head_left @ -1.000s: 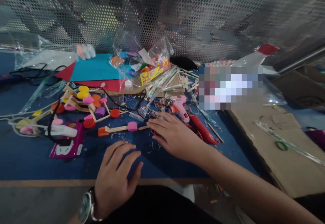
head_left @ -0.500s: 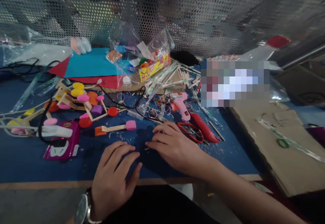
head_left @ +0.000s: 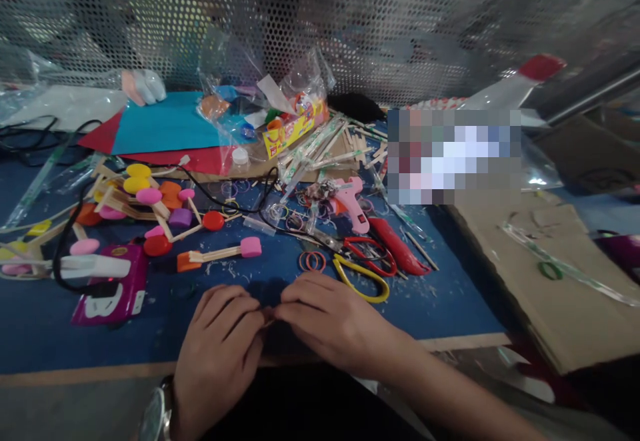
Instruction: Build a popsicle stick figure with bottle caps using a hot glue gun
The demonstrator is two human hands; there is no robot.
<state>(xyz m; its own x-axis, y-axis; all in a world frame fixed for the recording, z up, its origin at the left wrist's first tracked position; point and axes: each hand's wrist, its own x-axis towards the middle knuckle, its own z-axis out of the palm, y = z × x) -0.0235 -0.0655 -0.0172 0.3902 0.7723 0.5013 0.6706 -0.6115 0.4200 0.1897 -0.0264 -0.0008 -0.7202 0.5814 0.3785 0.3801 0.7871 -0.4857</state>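
My left hand [head_left: 217, 341] and my right hand [head_left: 327, 318] meet at their fingertips over the blue mat [head_left: 50, 321] near the table's front edge. Both have curled fingers pinching a small thin piece between them, which I cannot make out. A watch sits on my left wrist. Just beyond my right hand lie yellow-handled scissors [head_left: 361, 276], red-handled scissors [head_left: 373, 254] and red rubber bands [head_left: 313, 261]. A wooden stick with an orange and a pink cap [head_left: 220, 253] lies beyond my left hand.
A stick-and-cap structure [head_left: 150, 204] and a magenta pack [head_left: 110, 288] lie left. A pink glue gun [head_left: 353, 201], loose sticks [head_left: 325, 151], a plastic bag [head_left: 280, 121] and coloured paper [head_left: 160, 128] sit behind. Cardboard [head_left: 540, 281] lies right. A perforated metal screen closes the back.
My right hand drew back from the scissors and glue gun area toward the front edge. It met my left hand, whose flat fingers curled into a pinch. The scissors now show.
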